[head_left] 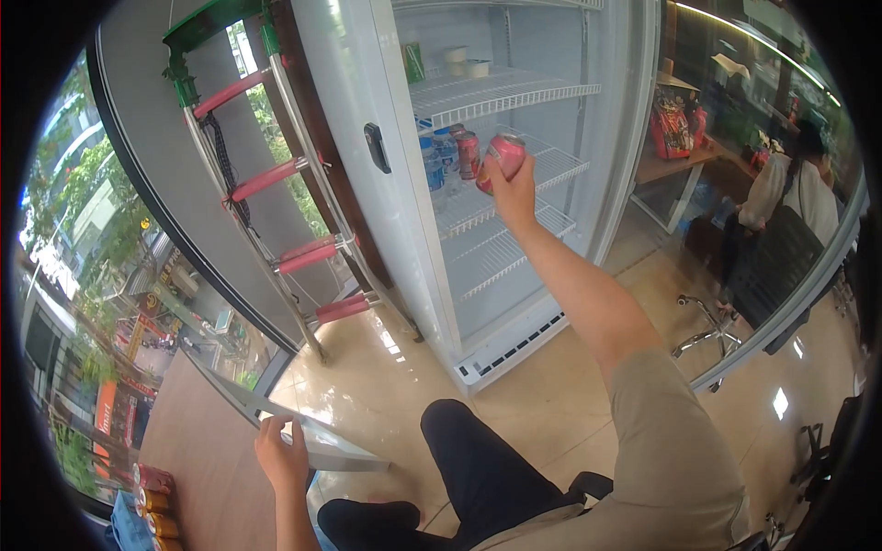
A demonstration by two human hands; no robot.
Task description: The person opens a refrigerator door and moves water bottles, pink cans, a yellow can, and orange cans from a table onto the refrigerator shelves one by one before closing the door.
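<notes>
My right hand (513, 191) is wrapped round a red drink can (507, 154), which it holds tilted at the middle shelf of an upright white fridge (427, 303). Just left of that can, more red cans (468, 154) stand on the shelf beside clear water bottles with blue caps (432, 165). Low on the left, my left hand (281, 450) hovers by the edge of a wooden table (207, 441). Its fingers are loosely bent and apart, with nothing visible in them. A red can (152, 477) and several gold-orange cans (158, 503) stand at the table's near left end.
Blue packaging (130, 525) lies beside the gold cans. A folding ladder (276, 174) with red steps leans left of the fridge. Small white cups (467, 66) sit on the upper wire shelf (514, 92). Behind glass at right, a person sits on an office chair (781, 266).
</notes>
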